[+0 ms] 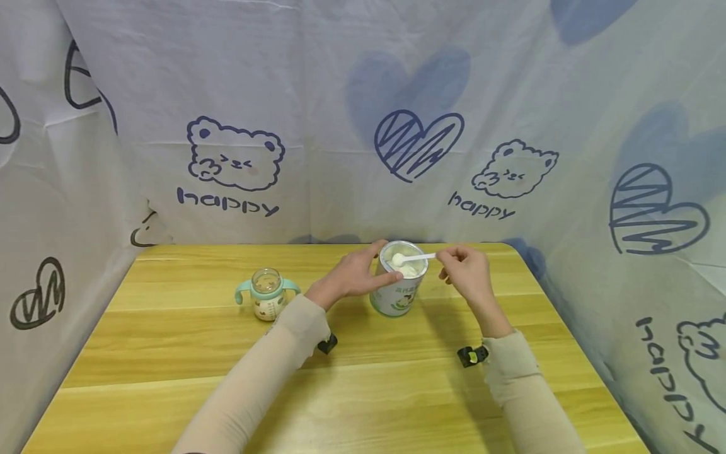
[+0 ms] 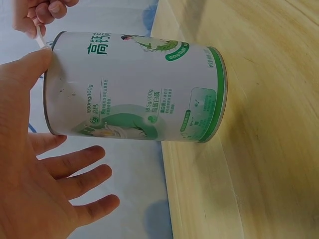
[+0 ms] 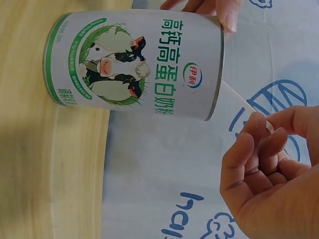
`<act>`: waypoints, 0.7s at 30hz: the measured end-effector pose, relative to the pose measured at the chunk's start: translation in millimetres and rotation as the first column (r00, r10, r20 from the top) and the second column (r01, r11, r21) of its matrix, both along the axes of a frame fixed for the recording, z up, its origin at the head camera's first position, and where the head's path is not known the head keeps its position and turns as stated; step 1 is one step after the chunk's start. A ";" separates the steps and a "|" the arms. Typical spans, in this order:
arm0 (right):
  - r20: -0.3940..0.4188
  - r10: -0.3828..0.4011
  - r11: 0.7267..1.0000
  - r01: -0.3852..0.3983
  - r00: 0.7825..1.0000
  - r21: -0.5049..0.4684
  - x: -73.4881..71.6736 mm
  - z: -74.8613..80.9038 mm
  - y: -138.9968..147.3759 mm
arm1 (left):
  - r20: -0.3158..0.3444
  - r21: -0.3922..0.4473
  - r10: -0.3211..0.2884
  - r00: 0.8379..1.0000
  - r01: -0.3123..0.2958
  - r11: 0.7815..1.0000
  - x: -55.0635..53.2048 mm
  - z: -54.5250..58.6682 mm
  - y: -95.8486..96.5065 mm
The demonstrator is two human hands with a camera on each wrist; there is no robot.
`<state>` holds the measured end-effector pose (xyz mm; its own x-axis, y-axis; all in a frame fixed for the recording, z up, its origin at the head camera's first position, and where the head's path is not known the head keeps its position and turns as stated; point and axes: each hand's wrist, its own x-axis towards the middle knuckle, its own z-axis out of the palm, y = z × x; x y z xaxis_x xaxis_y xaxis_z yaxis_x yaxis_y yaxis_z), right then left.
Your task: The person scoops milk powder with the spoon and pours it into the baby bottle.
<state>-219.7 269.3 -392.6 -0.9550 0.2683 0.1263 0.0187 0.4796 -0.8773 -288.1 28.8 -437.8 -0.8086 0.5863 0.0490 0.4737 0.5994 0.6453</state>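
A white and green milk powder can (image 1: 393, 297) stands upright on the table, its top uncovered and pale powder (image 1: 408, 271) showing inside. My left hand (image 1: 357, 274) holds the can at its rim, thumb on the near side; in the left wrist view its other fingers (image 2: 82, 162) spread out beside the can. Between thumb and fingers, my right hand (image 1: 467, 274) pinches the handle of a white scoop (image 1: 421, 256). The scoop's bowl is over the can's opening, heaped with powder. From the right wrist view, the can wall hides the bowl and only the thin handle shows.
A baby bottle (image 1: 266, 308) with mint green handles stands uncapped left of the can, near my left forearm. Under everything lies a wood-grain table (image 1: 391, 403). Behind and beside it hangs a pale printed curtain (image 1: 329, 176), close to the table's back edge.
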 end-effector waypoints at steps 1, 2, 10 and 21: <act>0.002 -0.002 1.000 0.002 1.000 -0.003 0.1 0.5 0.1 | 0.000 -0.002 0.001 1.000 -0.001 1.000 0.2 0.5 -0.4; 0.004 -0.006 1.000 0.006 1.000 -0.009 -0.1 1.0 0.2 | 0.000 -0.004 0.003 1.000 -0.003 1.000 0.6 1.2 -0.8; -0.010 -0.033 0.994 0.032 0.999 -0.107 0.7 7.9 -0.4 | -0.021 -0.010 0.013 1.000 -0.014 1.000 2.9 9.7 -5.9; -0.030 -0.048 0.986 0.043 0.998 -0.163 -0.4 16.7 -8.5 | -0.055 0.012 0.058 0.997 -0.057 0.998 3.3 19.7 -30.8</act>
